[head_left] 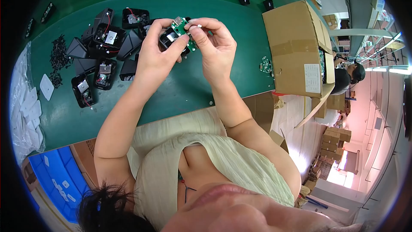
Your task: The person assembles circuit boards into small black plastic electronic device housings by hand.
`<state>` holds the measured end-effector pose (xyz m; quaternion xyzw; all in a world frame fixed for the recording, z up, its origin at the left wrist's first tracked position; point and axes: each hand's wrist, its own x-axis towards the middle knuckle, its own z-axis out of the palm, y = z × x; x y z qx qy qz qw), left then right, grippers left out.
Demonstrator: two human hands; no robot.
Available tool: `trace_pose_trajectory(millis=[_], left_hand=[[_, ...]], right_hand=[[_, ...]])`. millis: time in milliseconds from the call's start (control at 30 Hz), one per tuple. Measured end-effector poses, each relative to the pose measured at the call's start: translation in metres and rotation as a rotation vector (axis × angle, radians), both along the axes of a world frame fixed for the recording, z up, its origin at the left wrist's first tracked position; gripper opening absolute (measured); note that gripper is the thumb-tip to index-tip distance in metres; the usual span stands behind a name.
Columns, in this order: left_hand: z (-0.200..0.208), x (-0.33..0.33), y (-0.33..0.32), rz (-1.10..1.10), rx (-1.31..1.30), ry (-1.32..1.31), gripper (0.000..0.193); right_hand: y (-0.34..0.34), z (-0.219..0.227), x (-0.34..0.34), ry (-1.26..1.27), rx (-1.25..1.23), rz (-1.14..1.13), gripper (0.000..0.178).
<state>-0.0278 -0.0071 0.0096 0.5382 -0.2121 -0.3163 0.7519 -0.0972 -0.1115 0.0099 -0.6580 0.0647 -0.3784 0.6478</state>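
Observation:
Above the green table my left hand [155, 51] is closed around a black plastic housing [165, 38] with a silver block inside. A green circuit board [178, 26] is held against that housing, under my left thumb. My right hand [218, 48] pinches at the board's right side, where a small white connector [199, 26] shows at the fingertips. Whether the connector is plugged in, I cannot tell. To the left lies a group of black housings [104, 68], several with silver blocks and red wires showing.
Small black parts [60, 56] lie heaped at the left, beside a white plate [46, 87] and a plastic bag of white plates [30, 107]. A large cardboard box [296, 47] stands at right, near loose circuit boards [266, 65]. A blue bin [56, 180] sits below. Another person [349, 75] is beyond the box.

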Motion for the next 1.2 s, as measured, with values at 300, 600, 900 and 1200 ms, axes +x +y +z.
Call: trace_pose_trajectory(millis=[300,600,900,1200], left_hand=[[0.007,0.006,0.003,-0.005,0.054,0.146,0.032],[0.010,0.006,0.003,0.033,0.046,0.157,0.031],[0.011,0.007,0.006,0.084,0.074,0.146,0.027],[0.008,0.013,0.006,0.179,0.059,-0.057,0.024]], right_hand=[[0.000,0.010,0.001,0.039,0.114,0.072,0.010],[-0.013,0.015,0.007,0.154,-0.007,0.121,0.014],[-0.011,0.016,0.014,0.189,-0.090,0.098,0.011],[-0.020,0.025,0.018,0.168,-0.255,0.140,0.009]])
